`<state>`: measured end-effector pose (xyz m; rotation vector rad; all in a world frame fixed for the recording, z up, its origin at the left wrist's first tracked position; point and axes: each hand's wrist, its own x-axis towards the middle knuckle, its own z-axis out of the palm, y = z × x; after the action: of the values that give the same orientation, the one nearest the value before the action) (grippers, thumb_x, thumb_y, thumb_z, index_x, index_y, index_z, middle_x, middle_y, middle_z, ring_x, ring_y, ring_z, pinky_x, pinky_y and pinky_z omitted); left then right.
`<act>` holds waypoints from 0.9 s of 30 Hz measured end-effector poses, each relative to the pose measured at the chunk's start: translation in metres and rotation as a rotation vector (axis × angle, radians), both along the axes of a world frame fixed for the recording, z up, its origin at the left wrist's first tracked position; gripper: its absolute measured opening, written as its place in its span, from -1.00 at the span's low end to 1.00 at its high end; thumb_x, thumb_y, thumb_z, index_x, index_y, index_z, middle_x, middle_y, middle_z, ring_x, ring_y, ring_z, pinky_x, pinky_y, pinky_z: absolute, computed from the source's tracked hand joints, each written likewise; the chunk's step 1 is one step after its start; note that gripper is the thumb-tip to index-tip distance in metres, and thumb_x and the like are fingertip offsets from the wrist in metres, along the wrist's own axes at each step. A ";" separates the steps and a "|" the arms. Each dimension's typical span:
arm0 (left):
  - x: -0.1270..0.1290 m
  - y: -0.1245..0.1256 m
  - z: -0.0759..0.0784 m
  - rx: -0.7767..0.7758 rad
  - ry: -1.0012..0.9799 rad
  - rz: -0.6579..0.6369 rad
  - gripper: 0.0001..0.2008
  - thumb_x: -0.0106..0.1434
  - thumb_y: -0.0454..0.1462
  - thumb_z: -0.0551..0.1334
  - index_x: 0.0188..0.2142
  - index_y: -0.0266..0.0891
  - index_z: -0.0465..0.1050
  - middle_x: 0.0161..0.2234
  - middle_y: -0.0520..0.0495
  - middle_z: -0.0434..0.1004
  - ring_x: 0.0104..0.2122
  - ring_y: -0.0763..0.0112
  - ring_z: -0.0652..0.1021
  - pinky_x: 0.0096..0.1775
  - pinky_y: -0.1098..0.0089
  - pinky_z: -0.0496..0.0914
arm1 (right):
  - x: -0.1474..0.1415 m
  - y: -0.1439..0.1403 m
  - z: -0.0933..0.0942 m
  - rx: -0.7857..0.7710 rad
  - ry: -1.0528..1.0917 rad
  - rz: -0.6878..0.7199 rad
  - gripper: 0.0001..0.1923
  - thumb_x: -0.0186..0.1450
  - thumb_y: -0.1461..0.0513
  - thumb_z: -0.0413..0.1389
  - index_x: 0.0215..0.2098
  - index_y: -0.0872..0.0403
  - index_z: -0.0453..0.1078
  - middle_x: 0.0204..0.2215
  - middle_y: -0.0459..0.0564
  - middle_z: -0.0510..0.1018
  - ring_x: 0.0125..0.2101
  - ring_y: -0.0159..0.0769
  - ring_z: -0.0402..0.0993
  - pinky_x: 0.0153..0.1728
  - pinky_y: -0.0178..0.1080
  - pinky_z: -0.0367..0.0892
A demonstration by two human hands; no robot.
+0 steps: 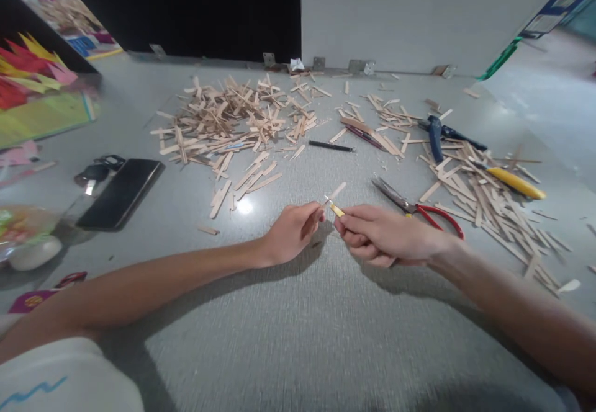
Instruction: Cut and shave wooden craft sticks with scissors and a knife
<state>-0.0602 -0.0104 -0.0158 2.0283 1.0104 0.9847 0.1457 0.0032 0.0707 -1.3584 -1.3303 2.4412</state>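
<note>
My left hand (291,232) pinches the near end of a thin wooden stick (336,191) that points up and to the right above the grey table (288,337). My right hand (386,235) is closed around a small yellow-tipped cutter (336,209), whose tip touches the stick just beside my left fingertips. Both forearms rest low over the table. Red-handled scissors (419,207) lie just behind my right hand.
A large heap of wooden sticks (228,120) lies at the back left, another pile (470,182) at the right with a blue tool (435,136) and a yellow-handled tool (514,182). A black pen (331,146), a phone (121,192) and coloured paper (32,89) are nearby.
</note>
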 end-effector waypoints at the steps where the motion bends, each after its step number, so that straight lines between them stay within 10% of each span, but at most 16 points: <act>1: 0.000 0.000 -0.001 0.005 0.000 0.010 -0.70 0.60 -0.17 0.02 -0.33 -0.13 0.21 -0.61 0.23 0.16 -0.64 0.54 0.19 -0.52 0.50 0.16 | -0.007 -0.008 -0.004 0.010 -0.005 -0.047 -0.69 0.61 0.13 -0.04 -0.33 -0.03 0.15 -0.58 -0.32 0.07 -0.66 -0.52 -0.16 -0.71 -0.50 -0.15; 5: -0.002 -0.002 -0.002 0.024 0.012 0.006 -0.72 0.53 -0.22 0.07 -0.36 -0.11 0.11 -0.58 0.21 0.15 -0.61 0.53 0.17 -0.52 0.48 0.11 | -0.015 -0.017 -0.010 0.144 -0.054 -0.169 -0.69 0.65 0.16 -0.22 -0.29 -0.05 0.10 -0.58 -0.30 0.12 -0.68 -0.49 -0.08 -0.73 -0.50 -0.06; 10: 0.000 -0.001 0.000 0.039 0.037 -0.021 -0.74 0.53 -0.23 0.03 -0.36 -0.12 0.17 -0.59 0.22 0.11 -0.62 0.52 0.17 -0.50 0.48 0.12 | 0.009 0.012 -0.003 -0.105 -0.028 0.161 -0.70 0.61 0.14 -0.04 -0.31 -0.03 0.12 -0.60 -0.35 0.05 -0.67 -0.55 -0.30 -0.73 -0.50 -0.26; 16: 0.002 0.001 -0.002 0.026 0.056 0.033 -0.64 0.58 -0.17 0.01 -0.41 -0.11 0.07 -0.60 0.19 0.14 -0.61 0.51 0.19 -0.51 0.45 0.11 | -0.013 -0.012 -0.027 0.108 0.036 -0.155 -0.71 0.64 0.12 -0.14 -0.29 -0.07 0.06 -0.59 -0.33 0.11 -0.68 -0.50 -0.18 -0.71 -0.50 -0.15; 21: 0.002 0.001 -0.001 0.010 0.081 0.020 -0.65 0.58 -0.16 -0.03 -0.40 -0.12 0.11 -0.60 0.19 0.12 -0.61 0.52 0.18 -0.51 0.45 0.09 | -0.002 -0.001 -0.021 -0.037 0.018 0.071 -0.69 0.63 0.11 -0.08 -0.31 -0.05 0.09 -0.59 -0.36 0.02 -0.66 -0.52 -0.25 -0.71 -0.52 -0.19; 27: 0.002 0.004 -0.002 0.004 0.100 0.019 -0.64 0.58 -0.15 -0.01 -0.40 -0.13 0.12 -0.59 0.18 0.16 -0.61 0.52 0.20 -0.51 0.46 0.10 | -0.002 -0.002 -0.021 0.107 -0.050 -0.014 -0.73 0.60 0.08 -0.04 -0.27 -0.06 0.13 -0.59 -0.32 0.11 -0.67 -0.49 -0.11 -0.71 -0.46 -0.08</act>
<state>-0.0582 -0.0066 -0.0175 2.0925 1.0827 0.9031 0.1438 0.0011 0.0499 -1.4062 -1.4342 2.3058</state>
